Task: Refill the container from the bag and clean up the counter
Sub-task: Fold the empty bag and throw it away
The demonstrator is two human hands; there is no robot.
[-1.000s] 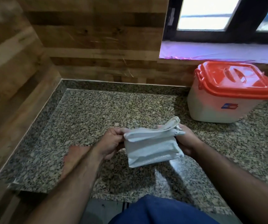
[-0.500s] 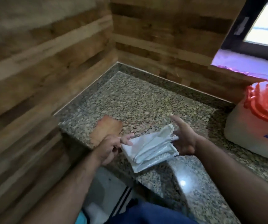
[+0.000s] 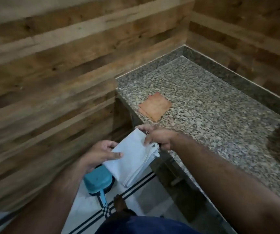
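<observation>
I am holding the folded white bag (image 3: 134,156) in both hands, off the counter edge and over the floor. My left hand (image 3: 100,154) is clamped on its near-left corner, thumb pressing on top, and my right hand (image 3: 157,137) is pinching the far corner at about one o'clock from it. The granite counter (image 3: 212,107) is lying to my upper right with a small orange cloth (image 3: 155,106) resting flat near its front edge, at twelve o'clock from the bag. A blue dustpan (image 3: 98,181) is sitting on the tiled floor at six o'clock, just under the bag. The container is not showing here. I judge the risk to be the loose layers slipping open from my light pinch and shedding leftover grains onto the floor.
</observation>
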